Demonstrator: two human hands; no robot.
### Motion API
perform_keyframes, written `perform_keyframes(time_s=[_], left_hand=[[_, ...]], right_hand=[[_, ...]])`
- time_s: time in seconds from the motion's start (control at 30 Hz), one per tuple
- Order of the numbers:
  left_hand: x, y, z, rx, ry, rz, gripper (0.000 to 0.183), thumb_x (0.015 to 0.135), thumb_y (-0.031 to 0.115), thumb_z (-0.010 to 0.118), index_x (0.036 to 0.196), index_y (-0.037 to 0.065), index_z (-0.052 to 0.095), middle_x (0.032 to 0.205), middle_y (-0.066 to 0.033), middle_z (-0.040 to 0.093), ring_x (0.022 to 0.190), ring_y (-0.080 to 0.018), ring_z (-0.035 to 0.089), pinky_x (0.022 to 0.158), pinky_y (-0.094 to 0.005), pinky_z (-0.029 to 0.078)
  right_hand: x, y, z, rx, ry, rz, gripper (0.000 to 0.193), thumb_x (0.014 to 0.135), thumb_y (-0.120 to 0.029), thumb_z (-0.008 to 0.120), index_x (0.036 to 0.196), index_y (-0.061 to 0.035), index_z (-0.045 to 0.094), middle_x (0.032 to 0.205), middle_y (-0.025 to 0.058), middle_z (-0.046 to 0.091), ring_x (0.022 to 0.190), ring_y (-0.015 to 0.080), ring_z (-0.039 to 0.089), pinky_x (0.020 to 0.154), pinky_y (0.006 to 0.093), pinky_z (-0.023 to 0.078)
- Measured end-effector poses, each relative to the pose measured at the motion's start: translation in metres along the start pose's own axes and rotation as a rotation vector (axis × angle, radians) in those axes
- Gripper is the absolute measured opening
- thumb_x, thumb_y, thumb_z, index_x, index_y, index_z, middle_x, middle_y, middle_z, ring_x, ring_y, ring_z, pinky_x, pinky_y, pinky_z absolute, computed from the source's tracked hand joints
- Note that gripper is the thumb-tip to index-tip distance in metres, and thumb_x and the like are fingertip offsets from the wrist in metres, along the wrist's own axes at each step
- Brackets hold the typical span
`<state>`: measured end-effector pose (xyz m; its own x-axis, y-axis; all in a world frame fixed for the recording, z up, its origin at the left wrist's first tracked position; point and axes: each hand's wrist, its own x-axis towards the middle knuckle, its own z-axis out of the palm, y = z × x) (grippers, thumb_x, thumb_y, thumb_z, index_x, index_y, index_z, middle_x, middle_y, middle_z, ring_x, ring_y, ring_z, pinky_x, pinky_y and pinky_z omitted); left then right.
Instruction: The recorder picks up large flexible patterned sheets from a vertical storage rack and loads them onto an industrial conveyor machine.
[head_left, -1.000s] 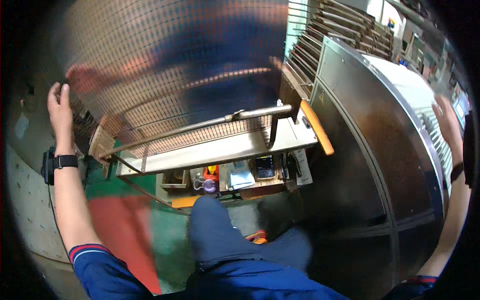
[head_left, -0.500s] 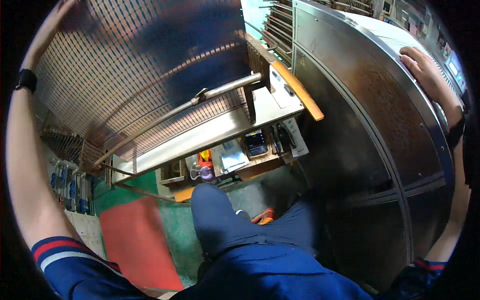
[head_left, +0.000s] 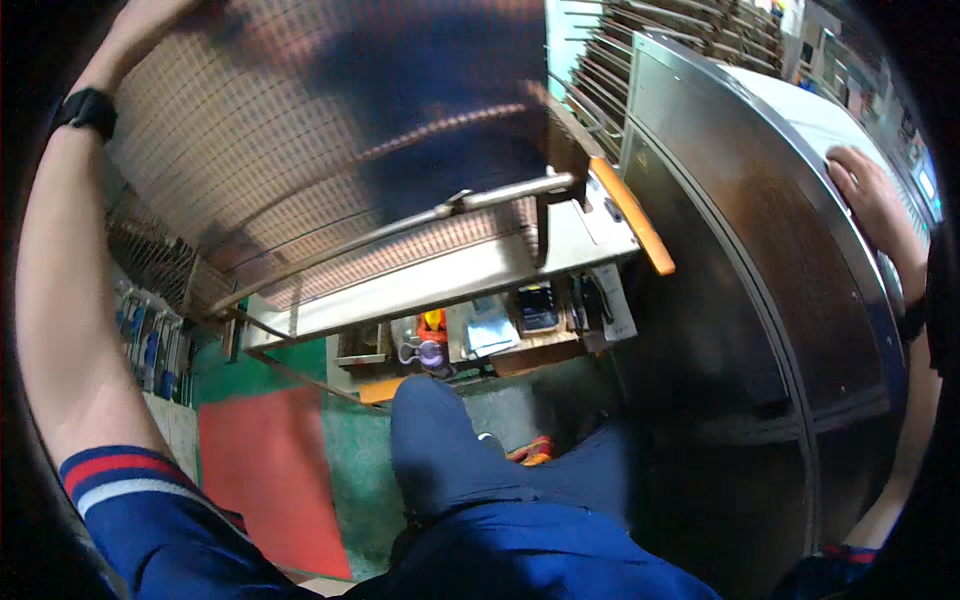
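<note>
Left hand (head_left: 150, 15) is up at the top edge of a large wire mesh screen (head_left: 300, 130), fingers wrapped over its rim as far as I can see; most of the hand is cut off by the picture edge, so the exact grip is unclear. The screen is blurred and hangs below and right of that hand, tilted. Black wristwatch (head_left: 85, 108) sits just below the hand. Right hand (head_left: 872, 200) lies flat, fingers spread, on top of the big rounded steel machine housing (head_left: 760, 300), pinching nothing. Between both hands: a metal rail (head_left: 500, 195) and an orange-edged bar (head_left: 632, 215) under the screen's lower edge. Lower down, a cluttered shelf (head_left: 500, 330), then green floor with a red mat (head_left: 265, 470).
</note>
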<state>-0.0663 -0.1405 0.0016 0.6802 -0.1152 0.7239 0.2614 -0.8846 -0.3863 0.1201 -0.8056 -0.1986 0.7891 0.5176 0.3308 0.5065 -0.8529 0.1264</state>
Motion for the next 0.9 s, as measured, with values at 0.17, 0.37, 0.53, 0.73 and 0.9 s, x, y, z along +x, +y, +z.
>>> perform_keyframes(time_s=[0.17, 0.37, 0.53, 0.73, 0.9], left_hand=[[-0.012, 0.021, -0.029, -0.076, -0.09, 0.019, 0.089, 0.081, 0.047, 0.081, 0.145, -0.002, 0.043, 0.144, -0.0254, 0.052, 0.136, -0.0339, 0.048, 0.114, -0.0422, 0.039], [-0.019, 0.009, -0.032, -0.019, -0.069, 0.07, 0.083, 0.079, 0.048, 0.081, 0.138, 0.0, 0.049, 0.137, -0.0253, 0.056, 0.131, -0.0382, 0.052, 0.11, -0.0437, 0.042], [-0.015, 0.021, -0.033, 0.04, -0.057, -0.015, 0.085, 0.076, 0.052, 0.083, 0.135, 0.0, 0.052, 0.135, -0.0255, 0.058, 0.129, -0.0404, 0.054, 0.108, -0.0464, 0.044], [-0.027, 0.021, -0.033, 0.082, -0.029, -0.04, 0.087, 0.074, 0.054, 0.084, 0.135, 0.001, 0.052, 0.135, -0.026, 0.058, 0.129, -0.0414, 0.053, 0.108, -0.0474, 0.044], [-0.03, 0.02, -0.035, 0.052, -0.005, 0.017, 0.089, 0.073, 0.053, 0.085, 0.137, 0.001, 0.052, 0.136, -0.0247, 0.059, 0.13, -0.0394, 0.054, 0.108, -0.0454, 0.044]], right_hand=[[-0.01, 0.014, 0.005, 0.037, 0.086, 0.015, 0.033, 0.101, -0.024, 0.055, 0.12, 0.0021, 0.06, 0.121, 0.0219, 0.062, 0.118, 0.0395, 0.058, 0.103, 0.0412, 0.044], [-0.009, -0.034, -0.024, -0.244, 0.171, -0.208, 0.04, 0.09, -0.009, 0.058, 0.129, 0.0011, 0.056, 0.137, 0.0212, 0.054, 0.131, 0.0421, 0.049, 0.111, 0.0455, 0.04], [0.008, -0.124, -0.042, -0.183, 0.324, -0.383, 0.042, 0.091, -0.012, 0.06, 0.131, 0.0001, 0.058, 0.137, 0.0209, 0.056, 0.134, 0.0411, 0.049, 0.113, 0.0473, 0.039], [0.045, -0.311, 0.013, 0.497, 0.316, -0.589, 0.042, 0.091, -0.016, 0.071, 0.129, -0.0008, 0.061, 0.128, 0.0213, 0.063, 0.124, 0.0387, 0.058, 0.108, 0.0438, 0.045], [0.06, -0.375, 0.076, 0.74, 0.174, -0.514, 0.034, 0.1, -0.031, 0.059, 0.119, -0.0022, 0.063, 0.099, 0.021, 0.071, 0.098, 0.0374, 0.069, 0.088, 0.0462, 0.052]])
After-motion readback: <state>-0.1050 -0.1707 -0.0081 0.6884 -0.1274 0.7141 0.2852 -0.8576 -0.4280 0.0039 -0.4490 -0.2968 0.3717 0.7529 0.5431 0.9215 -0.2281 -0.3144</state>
